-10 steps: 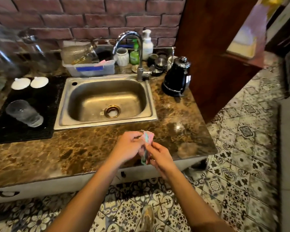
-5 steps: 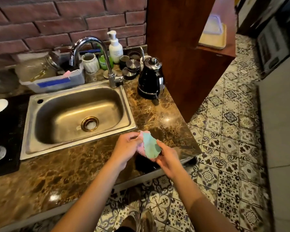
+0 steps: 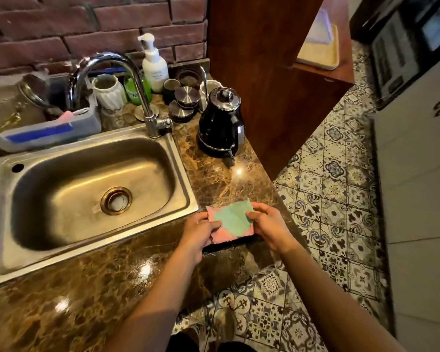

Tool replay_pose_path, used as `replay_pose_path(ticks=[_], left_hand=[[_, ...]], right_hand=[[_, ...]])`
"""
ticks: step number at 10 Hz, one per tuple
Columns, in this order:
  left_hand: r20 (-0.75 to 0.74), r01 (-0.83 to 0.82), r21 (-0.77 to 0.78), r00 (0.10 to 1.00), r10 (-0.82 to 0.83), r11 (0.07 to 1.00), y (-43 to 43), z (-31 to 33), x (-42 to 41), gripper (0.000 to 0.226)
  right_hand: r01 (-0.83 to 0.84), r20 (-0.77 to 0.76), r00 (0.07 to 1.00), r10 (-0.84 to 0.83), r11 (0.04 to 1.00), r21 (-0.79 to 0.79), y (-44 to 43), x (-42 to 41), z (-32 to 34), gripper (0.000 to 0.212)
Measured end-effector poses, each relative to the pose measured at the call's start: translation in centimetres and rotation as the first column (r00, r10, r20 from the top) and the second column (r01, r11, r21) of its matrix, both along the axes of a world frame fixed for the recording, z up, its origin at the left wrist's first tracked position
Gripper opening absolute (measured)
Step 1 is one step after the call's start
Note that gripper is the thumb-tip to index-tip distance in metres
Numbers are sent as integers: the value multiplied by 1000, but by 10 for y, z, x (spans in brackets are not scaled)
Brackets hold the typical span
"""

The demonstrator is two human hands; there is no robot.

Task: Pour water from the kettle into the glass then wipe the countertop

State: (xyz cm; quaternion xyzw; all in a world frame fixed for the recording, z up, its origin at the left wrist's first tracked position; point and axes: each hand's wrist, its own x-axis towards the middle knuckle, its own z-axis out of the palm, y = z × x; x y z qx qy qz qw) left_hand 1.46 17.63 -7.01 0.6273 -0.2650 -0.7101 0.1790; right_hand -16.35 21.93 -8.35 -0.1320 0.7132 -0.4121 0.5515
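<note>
A small pink and green cloth (image 3: 233, 221) is stretched between both hands just above the brown marble countertop (image 3: 221, 179), right of the sink. My left hand (image 3: 200, 231) pinches its left edge and my right hand (image 3: 267, 226) grips its right edge. The black kettle (image 3: 220, 121) stands upright on its base at the back right of the counter, well beyond the hands. No glass shows in this view.
A steel sink (image 3: 0, 224) with a chrome tap (image 3: 137, 80) fills the left. Behind it stand a soap pump bottle (image 3: 153, 64), a white cup (image 3: 109, 91), metal lids (image 3: 186, 96) and a grey tub (image 3: 84, 123). A wooden panel (image 3: 264, 72) bounds the counter's right; patterned floor tiles (image 3: 335, 199) lie beyond.
The view has swung right, so the black mat and the glass on it left the frame. The bunched cloth has been spread flat between both hands, closer to the counter's right end.
</note>
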Motion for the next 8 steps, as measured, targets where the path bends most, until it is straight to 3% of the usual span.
replay_pose_path(ticks=[2,4,6,7,8], left_hand=[[66,1,17,998,-2,1000,8,-32,-19,34],[90,-58,63,995,52,996,26,-39,-30,29],[164,-92,32,983,86,995,39,-33,-17,24],[244,-43,-31,968,49,999,45,-31,-3,18],[428,52,-193,903,36,980,59,-15,22,17]], right_hand=[[-126,-209,968,139,989,78,-2,-24,-23,29],[-235,-262,928,264,962,137,7,-39,-35,34],[-311,-314,879,358,931,191,5,-62,-35,20],[-394,-496,724,480,877,275,10,-68,-24,16],[-504,-592,574,566,814,290,6,-59,-1,23]])
